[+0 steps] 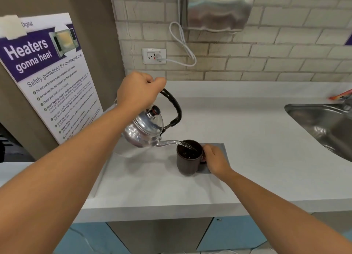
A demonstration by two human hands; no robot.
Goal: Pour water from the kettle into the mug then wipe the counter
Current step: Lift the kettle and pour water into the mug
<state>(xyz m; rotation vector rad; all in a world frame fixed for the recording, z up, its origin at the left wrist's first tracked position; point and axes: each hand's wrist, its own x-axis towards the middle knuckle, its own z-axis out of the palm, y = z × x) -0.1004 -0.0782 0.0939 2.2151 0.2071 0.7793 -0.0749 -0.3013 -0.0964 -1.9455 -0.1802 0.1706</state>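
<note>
Two hands busy | left (140, 91) fisted on tilted kettle (144, 130) handle (pouring) | right (215, 159) gripping mug (187, 158)

Left hand (140, 91) tips kettle (144, 131) into mug (187, 158); right hand (215, 159) steadies mug.

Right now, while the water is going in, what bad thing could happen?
1. The right hand holds the mug at its handle, close to the stream from the kettle; a wobble of the left hand could splash it.
2. The mug could overflow onto the grey cloth and counter if pouring goes on too long.
</note>
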